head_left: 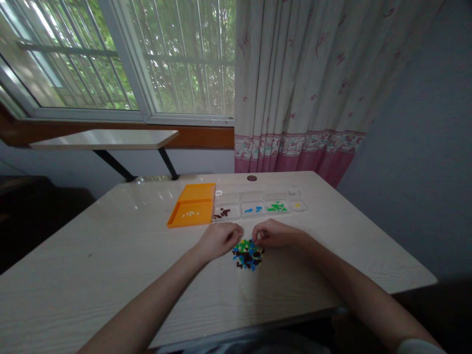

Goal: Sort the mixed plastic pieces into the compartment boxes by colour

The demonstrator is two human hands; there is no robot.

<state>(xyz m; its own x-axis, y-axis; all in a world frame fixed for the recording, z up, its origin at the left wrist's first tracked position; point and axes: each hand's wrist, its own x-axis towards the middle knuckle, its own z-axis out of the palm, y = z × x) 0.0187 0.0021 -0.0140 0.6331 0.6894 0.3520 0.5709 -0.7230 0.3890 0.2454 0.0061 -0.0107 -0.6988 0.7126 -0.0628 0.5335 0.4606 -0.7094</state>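
Note:
A mixed pile of small brown, blue, green, yellow and cream pieces (248,254) lies on the table before me. My left hand (221,239) is at the pile's upper left, its fingers curled and pressed together. At the upper right edge, my right hand (273,233) has thumb and fingertips pinched by the pieces. Whatever either hand holds, if anything, is too small to make out. Beyond the hands stand clear lidded boxes with brown pieces (223,213), blue pieces (253,210), green pieces (277,206) and a little yellow (297,205). An open orange box (197,191) holds a few cream pieces (190,214).
The pale wooden table (121,246) ends in a rounded right corner. A raised shelf (129,139) on dark legs rises at the back left. Behind the table hang a curtain (295,88) and a barred window (184,59). A round cable hole (251,178) is near the back edge.

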